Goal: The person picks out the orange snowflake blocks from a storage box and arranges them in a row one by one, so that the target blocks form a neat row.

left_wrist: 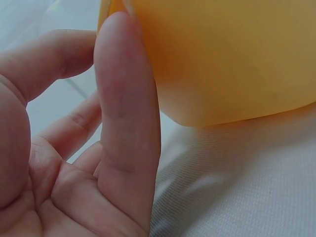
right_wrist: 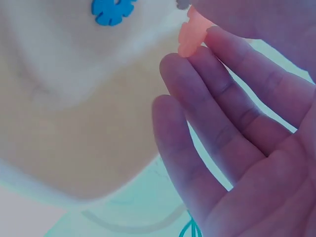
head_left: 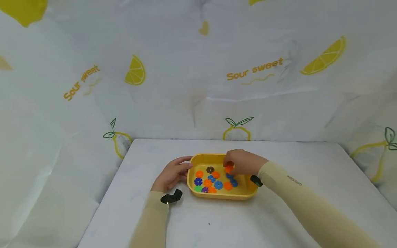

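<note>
Possibly, the orange disc (right_wrist: 191, 37) could be dropped by the right hand (head_left: 245, 162) if its thin edge were pinched off-centre; the yellow tray (head_left: 214, 196) could be tipped if its rim were pressed too hard by the left hand (head_left: 173, 174). Between thumb and fingertips, the right grip nearly closed, the disc is held over the tray's right half, near blue discs (head_left: 234, 184). The tray's left side is lightly held, fingers partly bent.

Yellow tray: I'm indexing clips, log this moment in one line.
left hand: holds yellow tray | right hand: pinches orange disc | tray contents: notched discs
</note>
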`<state>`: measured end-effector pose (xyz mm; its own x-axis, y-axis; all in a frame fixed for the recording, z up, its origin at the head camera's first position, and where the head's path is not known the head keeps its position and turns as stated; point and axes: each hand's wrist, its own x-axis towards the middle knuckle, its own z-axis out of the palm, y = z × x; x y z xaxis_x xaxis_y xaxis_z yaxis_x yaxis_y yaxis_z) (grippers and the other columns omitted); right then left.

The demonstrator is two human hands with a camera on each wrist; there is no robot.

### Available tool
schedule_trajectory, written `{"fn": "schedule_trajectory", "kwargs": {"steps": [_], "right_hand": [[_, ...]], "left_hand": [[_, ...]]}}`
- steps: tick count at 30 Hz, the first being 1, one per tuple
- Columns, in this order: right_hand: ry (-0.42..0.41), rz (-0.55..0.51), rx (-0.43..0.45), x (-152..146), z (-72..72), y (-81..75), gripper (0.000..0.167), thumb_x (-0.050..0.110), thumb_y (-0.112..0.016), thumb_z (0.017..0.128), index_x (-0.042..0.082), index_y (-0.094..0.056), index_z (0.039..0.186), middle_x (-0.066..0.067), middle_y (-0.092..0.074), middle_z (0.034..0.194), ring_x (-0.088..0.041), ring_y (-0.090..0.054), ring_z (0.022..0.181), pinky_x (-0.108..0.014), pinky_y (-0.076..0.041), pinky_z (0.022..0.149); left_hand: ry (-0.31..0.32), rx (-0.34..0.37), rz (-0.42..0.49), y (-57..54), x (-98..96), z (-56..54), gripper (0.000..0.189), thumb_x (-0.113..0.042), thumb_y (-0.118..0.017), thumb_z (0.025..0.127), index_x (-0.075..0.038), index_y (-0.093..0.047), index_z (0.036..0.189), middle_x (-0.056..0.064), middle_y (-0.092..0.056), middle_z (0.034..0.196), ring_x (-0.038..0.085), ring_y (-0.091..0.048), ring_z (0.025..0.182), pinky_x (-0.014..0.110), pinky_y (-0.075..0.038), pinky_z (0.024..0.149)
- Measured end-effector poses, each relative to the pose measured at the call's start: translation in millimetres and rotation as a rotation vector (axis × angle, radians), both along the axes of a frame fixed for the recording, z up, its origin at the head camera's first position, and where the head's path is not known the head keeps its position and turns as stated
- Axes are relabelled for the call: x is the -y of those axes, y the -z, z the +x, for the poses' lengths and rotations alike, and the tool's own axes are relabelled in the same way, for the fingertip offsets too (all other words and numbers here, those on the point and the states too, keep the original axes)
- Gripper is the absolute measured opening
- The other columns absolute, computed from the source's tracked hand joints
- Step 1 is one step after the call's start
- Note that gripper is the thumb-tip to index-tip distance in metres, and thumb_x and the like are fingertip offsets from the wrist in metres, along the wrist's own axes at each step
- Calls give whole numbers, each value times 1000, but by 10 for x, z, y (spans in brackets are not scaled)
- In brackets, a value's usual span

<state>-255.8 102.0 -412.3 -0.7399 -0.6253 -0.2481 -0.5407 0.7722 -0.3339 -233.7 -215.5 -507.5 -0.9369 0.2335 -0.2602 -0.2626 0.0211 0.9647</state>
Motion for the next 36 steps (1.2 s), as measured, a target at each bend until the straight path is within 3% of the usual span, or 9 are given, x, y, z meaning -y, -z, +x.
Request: {"fn": "schedule_trajectory", "kwargs": {"steps": [8,15,23,29,36], "right_hand": [[78,-133,11,-256,120,-67,25,18,-84,95,14,-78,120,7,-68,111,-15,-63,104,-37,-61,96],[150,-265,-8,-564,238,-117,26,15,-81,96,13,-76,122,4,-72,118,-19,-66,109,-45,-62,101],[193,-416,-78,-933,347,-22,27,11,-82,95,13,-77,122,3,-76,118,-19,-69,107,-47,-63,98],[265,-446,-96,-1163,415,70,26,15,-82,96,16,-78,122,5,-75,117,-16,-68,106,-44,-63,97],[351,-454,-59,-1337,451,230,25,18,-80,97,18,-78,122,2,-75,119,-18,-68,108,-45,-63,99]], "left_hand": [[-7,8,22,31,-4,-2,55,-30,-80,99,-17,-64,149,13,-77,119,20,-69,78,35,-67,78],[-15,5,7,45,-22,15,52,-30,-76,101,-17,-64,150,14,-74,126,20,-69,81,33,-67,79],[-25,30,31,42,-24,37,56,-33,-79,99,-19,-63,150,14,-75,128,20,-71,83,32,-66,79],[-26,43,47,39,-23,44,59,-35,-82,97,-20,-63,150,13,-75,130,21,-72,84,32,-67,80],[-14,53,73,35,-16,40,59,-32,-81,98,-19,-61,152,12,-76,125,18,-71,78,33,-67,79]]}}
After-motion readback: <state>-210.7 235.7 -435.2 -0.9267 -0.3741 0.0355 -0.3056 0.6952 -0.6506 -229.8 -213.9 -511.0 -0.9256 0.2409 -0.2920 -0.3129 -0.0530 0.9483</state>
